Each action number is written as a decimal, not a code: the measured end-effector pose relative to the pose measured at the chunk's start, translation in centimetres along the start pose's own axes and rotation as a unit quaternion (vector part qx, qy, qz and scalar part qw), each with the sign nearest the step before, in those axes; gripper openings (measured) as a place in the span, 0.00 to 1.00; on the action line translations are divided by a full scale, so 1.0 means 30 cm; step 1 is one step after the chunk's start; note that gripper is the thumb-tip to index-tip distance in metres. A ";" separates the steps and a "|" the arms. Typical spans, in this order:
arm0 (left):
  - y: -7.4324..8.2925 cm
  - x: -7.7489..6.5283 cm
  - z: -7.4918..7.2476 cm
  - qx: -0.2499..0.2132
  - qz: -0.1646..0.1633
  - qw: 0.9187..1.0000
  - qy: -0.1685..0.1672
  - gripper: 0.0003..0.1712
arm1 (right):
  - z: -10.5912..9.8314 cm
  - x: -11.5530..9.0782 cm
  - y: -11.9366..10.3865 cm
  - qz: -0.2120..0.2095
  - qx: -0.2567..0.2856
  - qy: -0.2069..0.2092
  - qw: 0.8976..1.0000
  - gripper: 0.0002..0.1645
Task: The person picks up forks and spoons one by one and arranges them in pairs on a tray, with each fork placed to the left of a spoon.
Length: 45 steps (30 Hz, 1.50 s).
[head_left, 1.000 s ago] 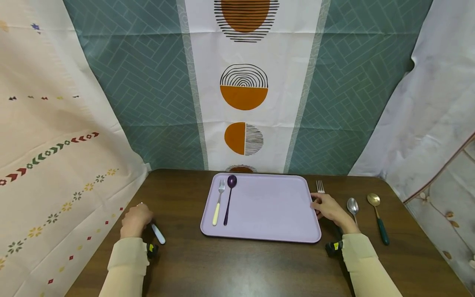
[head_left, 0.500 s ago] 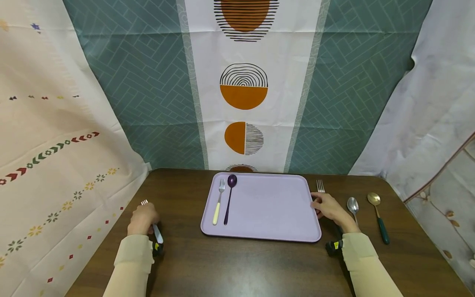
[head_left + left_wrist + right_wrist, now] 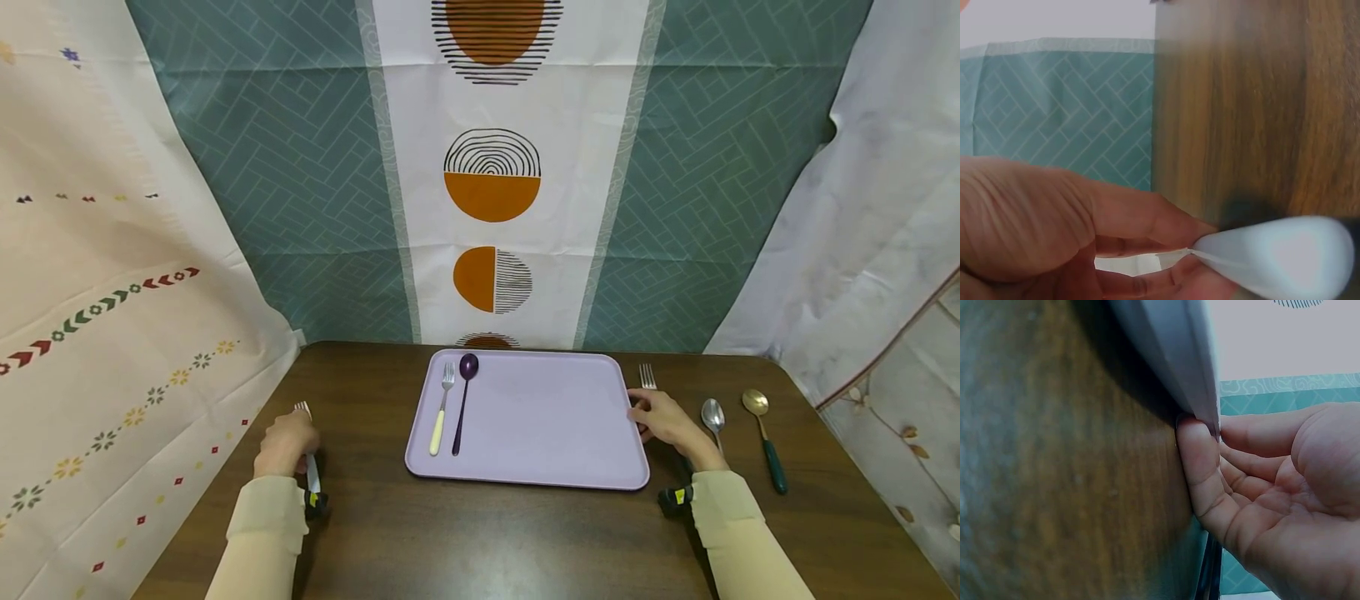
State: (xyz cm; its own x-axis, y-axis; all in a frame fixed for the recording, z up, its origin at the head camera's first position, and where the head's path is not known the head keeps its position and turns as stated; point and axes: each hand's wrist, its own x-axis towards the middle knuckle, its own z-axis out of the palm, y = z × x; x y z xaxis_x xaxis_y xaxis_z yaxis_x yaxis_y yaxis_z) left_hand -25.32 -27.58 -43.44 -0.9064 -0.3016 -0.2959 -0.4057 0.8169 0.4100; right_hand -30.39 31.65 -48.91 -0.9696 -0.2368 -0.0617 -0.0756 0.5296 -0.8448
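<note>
At the left of the table, my left hand [image 3: 287,443] pinches a fork [image 3: 312,475] between thumb and fingers. Its tines show beyond the knuckles in the head view, and its pale handle [image 3: 1285,256] fills the lower right of the left wrist view. My right hand [image 3: 671,425] grips the right rim of a lilac tray [image 3: 555,417], with one finger under the edge in the right wrist view. On the tray's left side lie a fork with a yellow handle [image 3: 437,433] and a purple spoon [image 3: 467,379].
Beside my right hand lies another fork [image 3: 647,377], its handle hidden by the hand. Farther right are a silver spoon [image 3: 712,413] and a gold spoon with a green handle [image 3: 767,446]. Patterned cloths [image 3: 322,167] hang behind and beside the wooden table [image 3: 480,542].
My left hand has shifted a little to the right with the fork, whose handle has swung from slanted to nearly straight toward me. The right hand and tray have stayed in place.
</note>
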 end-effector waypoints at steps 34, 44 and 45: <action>0.216 0.009 0.099 -0.024 0.159 0.986 0.045 0.28 | 0.000 -0.002 -0.004 0.004 -0.004 -0.005 1.000 0.30; 0.281 0.008 0.125 -0.022 0.179 0.982 0.052 0.27 | 0.002 -0.005 -0.008 0.001 -0.004 -0.001 1.000 0.31; 0.288 0.006 0.126 -0.023 0.181 0.982 0.052 0.27 | 0.002 -0.005 -0.007 0.001 -0.004 0.000 1.000 0.31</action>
State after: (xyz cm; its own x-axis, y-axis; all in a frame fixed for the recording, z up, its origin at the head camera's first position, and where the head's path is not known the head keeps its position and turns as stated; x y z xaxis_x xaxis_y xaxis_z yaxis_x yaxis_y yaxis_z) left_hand -28.54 -18.72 -43.22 -0.9983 -0.0465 -0.0344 -0.0576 0.8581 0.5103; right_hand -30.21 31.52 -48.74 -0.9698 -0.2359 -0.0625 -0.0764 0.5368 -0.8403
